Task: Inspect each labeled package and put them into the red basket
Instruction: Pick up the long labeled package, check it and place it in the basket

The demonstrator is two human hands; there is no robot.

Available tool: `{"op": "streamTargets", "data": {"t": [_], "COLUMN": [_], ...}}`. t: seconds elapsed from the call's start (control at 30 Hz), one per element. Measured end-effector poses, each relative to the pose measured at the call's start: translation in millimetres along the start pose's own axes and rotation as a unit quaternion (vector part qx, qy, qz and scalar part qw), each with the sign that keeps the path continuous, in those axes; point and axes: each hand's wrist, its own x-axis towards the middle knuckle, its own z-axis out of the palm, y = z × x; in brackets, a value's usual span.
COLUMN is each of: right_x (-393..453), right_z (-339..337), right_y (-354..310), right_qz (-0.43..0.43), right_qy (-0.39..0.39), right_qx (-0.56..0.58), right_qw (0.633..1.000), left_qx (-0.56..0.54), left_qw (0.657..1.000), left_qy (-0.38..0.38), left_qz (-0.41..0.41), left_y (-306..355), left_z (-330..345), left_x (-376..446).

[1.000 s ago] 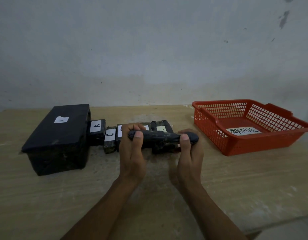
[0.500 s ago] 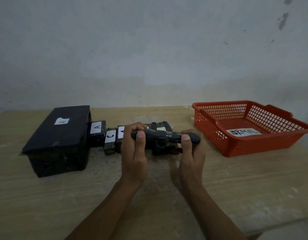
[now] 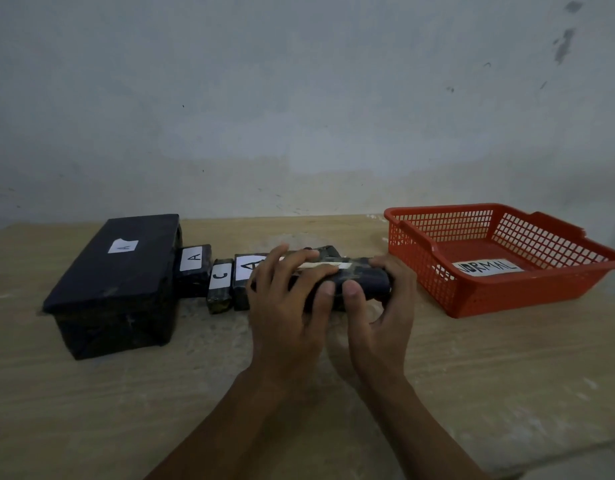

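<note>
Watching the head view: I see both hands gripping one dark, tape-wrapped package (image 3: 354, 282) with a white label strip on top, held just above the pale wooden table (image 3: 472, 375). Left hand (image 3: 285, 306) wraps over its left end, fingers spread across the label; right hand (image 3: 382, 306) clamps the right end, thumb in front. Behind sits a row of small black labelled packages (image 3: 218, 285) marked A, C, A, beside a large black box (image 3: 115, 285) tagged A. Red plastic mesh basket (image 3: 437, 289) stands to the right, only a "NORMAL" paper (image 3: 486, 266) inside.
</note>
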Motion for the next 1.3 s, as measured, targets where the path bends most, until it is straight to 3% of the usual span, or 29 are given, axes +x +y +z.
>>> {"op": "streamTargets", "data": {"t": [0.1, 0.23, 0.43, 0.57, 0.67, 0.93, 1.17, 1.3], "right_x": [0, 0, 1, 2, 1, -1, -3, -4], "right_z": [0, 1, -1, 0, 0, 2, 4, 4], "right_y": [1, 0, 2, 3, 2, 5, 2, 2], "right_qz": [-0.014, -0.021, -0.042, 0.020, 0.041, -0.018, -0.072, -0.071], "right_qy": [0.001, 0.001, -0.001, 0.027, 0.001, -0.034, -0.053, -0.065], "right_qx": [-0.012, -0.026, -0.009, 0.026, 0.055, -0.011, -0.048, -0.014], "right_qw": [1.000, 0.999, 0.999, 0.999, 0.998, 0.999, 0.995, 0.995], "left_qx": [0.032, 0.064, 0.000, -0.077, -0.091, -0.091, -0.167, -0.185], "left_qw": [0.999, 0.998, 0.999, 0.990, 0.988, 0.989, 0.978, 0.973], "left_qy": [-0.003, -0.013, 0.013, 0.040, 0.045, 0.054, 0.046, 0.066], "left_qz": [0.023, -0.008, -0.039, -0.110, -0.115, -0.107, -0.117, -0.126], "left_y": [4, 5, -1, -4, -6, -4, 5, 6], "left_z": [-1, 1, 4, 4, 5, 4, 5, 4], "left_x": [0, -1, -2, 1, 0, -1, -3, -2]}}
